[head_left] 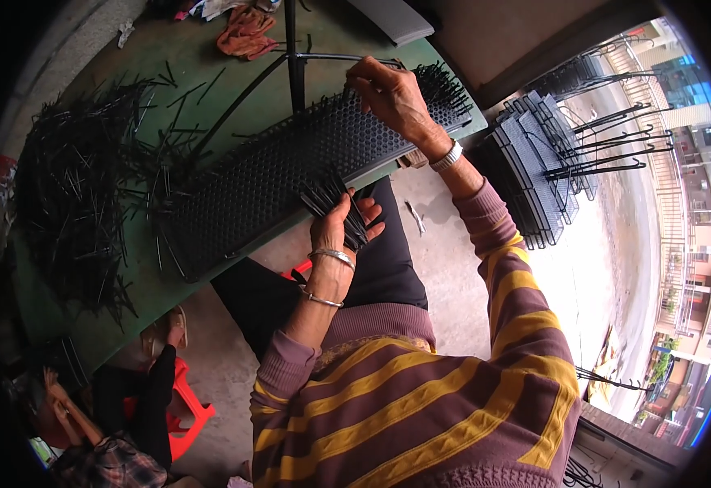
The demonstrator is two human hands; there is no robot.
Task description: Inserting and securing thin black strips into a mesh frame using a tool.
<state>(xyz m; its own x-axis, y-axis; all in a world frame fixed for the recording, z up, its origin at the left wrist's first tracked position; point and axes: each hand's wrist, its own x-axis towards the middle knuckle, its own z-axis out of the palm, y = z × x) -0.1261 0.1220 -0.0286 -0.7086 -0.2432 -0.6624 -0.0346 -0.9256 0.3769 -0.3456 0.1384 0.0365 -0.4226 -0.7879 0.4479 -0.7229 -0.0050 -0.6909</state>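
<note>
A long black tray (pixel 258 191), covered in rows of small holes, lies slantwise along the near edge of the green table. My left hand (pixel 333 228) is closed round a bundle of thin black strips (pixel 320 198), just over the tray's near edge. At the tray's far side, my right hand (pixel 396 99) has its fingers bent and pinched together. Whatever may be between those fingertips is too small to make out. Upright black strips (pixel 445 88) stand thickly in the holes at the tray's right end, and more line its far edge.
A large heap of black strips (pixel 79 187) covers the table's left side. A black metal stand (pixel 294 69) rises behind the tray. Stacked black mesh racks (pixel 534 154) stand at the right. Another person (pixel 115 455) sits at lower left beside a red stool (pixel 186 415).
</note>
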